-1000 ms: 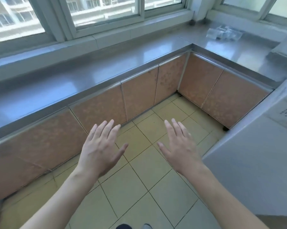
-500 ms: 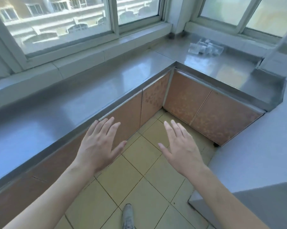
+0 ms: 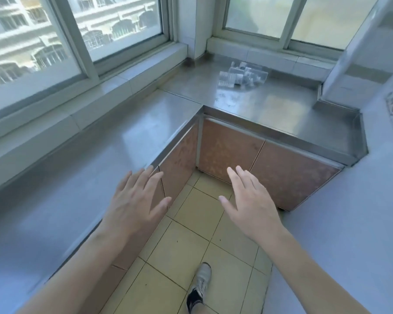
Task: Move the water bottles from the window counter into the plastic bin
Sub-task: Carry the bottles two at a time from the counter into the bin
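Several clear water bottles point(image 3: 242, 76) lie in a bunch on the steel window counter point(image 3: 270, 105), in the far corner under the right-hand window. My left hand point(image 3: 135, 200) is held out palm down over the inner edge of the left counter run, fingers spread, holding nothing. My right hand point(image 3: 247, 201) hovers over the tiled floor in front of the cabinet doors, also spread and empty. Both hands are well short of the bottles. No plastic bin is in view.
The L-shaped steel counter point(image 3: 100, 159) wraps the corner over brown cabinet doors point(image 3: 231, 152). A pale tall unit point(image 3: 349, 223) stands on the right. Yellow floor tiles point(image 3: 191, 241) lie between, with my shoe point(image 3: 199, 286) on them. Windows point(image 3: 89, 30) line the wall.
The view has swung right and closer to the corner, so the bottles now sit nearer the middle. Both hands stay spread and empty, and a foot has stepped forward.
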